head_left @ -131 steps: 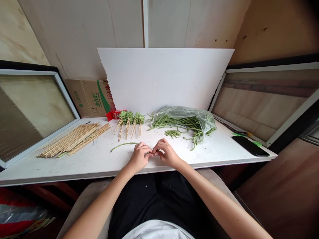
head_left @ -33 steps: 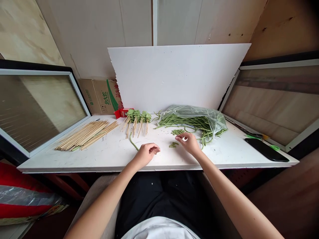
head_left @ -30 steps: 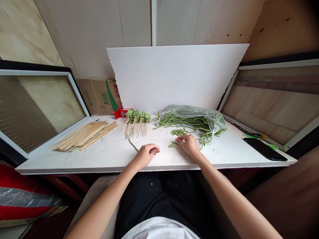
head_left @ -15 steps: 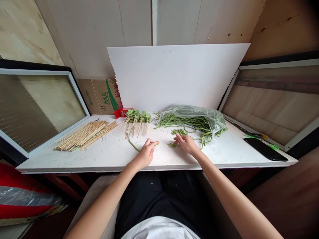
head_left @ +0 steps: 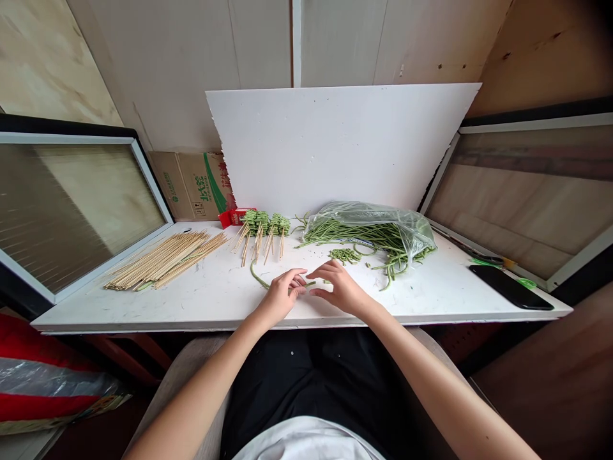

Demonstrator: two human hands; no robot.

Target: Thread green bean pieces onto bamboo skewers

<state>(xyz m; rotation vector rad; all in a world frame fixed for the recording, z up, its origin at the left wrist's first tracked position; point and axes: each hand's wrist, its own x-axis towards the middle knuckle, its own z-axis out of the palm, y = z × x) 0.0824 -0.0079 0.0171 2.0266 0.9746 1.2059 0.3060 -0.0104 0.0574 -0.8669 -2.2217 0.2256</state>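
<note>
My left hand (head_left: 281, 295) is closed on a long green bean (head_left: 258, 277). One end of the bean curves out to the left across the white table, and its other tip pokes out toward my right hand (head_left: 342, 291). That hand is open, its thumb and fingers apart around the bean's tip without visibly closing on it. Behind it lies a small pile of short bean pieces (head_left: 345, 255). A few more pieces are partly hidden by the right fingers.
Bamboo skewers (head_left: 165, 259) lie in a heap on the left. Several skewers threaded with beans (head_left: 265, 223) rest at the back. A clear plastic bag (head_left: 373, 214) of long beans is right of them. A black phone (head_left: 510, 287) lies near the right edge.
My right hand has moved left and toward me, from beside the short bean pieces to the bean's tip. The left hand has barely shifted and still holds the bean.
</note>
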